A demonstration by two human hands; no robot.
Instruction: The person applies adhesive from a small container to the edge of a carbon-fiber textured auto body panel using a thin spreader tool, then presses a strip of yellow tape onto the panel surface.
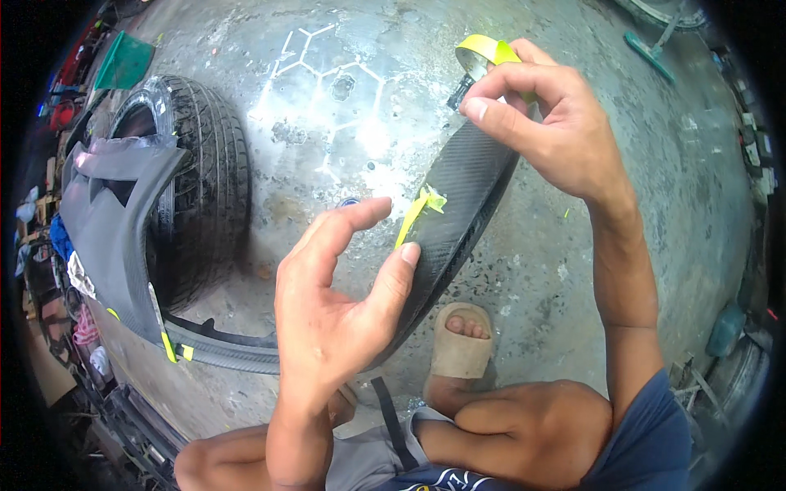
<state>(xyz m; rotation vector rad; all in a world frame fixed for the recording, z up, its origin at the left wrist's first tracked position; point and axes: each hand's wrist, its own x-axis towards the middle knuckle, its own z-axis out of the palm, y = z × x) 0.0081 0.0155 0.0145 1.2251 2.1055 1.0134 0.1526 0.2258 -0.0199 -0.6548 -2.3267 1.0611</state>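
While the right hand [550, 119] gripped the yellow tape roll [490, 44] by the upper end of the black trim [465, 170], the left hand [334, 315] stood spread, thumb touching its edge. With that piece slanting above the floor [573, 286], good taping probably called for steady support and pressing the crumpled strip [412, 218] flat.

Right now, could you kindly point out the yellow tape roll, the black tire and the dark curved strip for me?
Yellow tape roll [493, 46]: head view, on its outer yellow band.
Black tire [211, 164]: head view, on its tread.
Dark curved strip [468, 170]: head view, on its textured upper face.
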